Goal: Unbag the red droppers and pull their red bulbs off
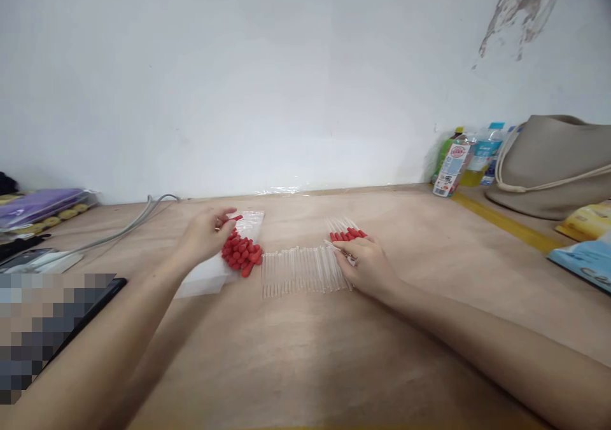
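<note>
My left hand (207, 231) is raised over a white plastic bag, with a red rubber bulb (237, 218) between thumb and fingers. A heap of red rubber bulbs (241, 252) lies just below it on the clear zip bag (251, 222). Side by side in a row on the table lie many thin clear dropper tubes (300, 270). At the right end of that row, my right hand (367, 263) is closed, pinching a clear dropper tube (329, 243) near its tip. Beyond its fingers lie several tubes fitted with red bulbs (344, 235), partly hidden by the hand.
Drink bottles (451, 166) and a grey-beige bag (548, 163) stand at the back right. Yellow and blue packets (582, 261) lie at the right edge. Grey cables (138, 217) and a purple packet (41, 206) are on the left, above a black-edged pixelated device (102, 306).
</note>
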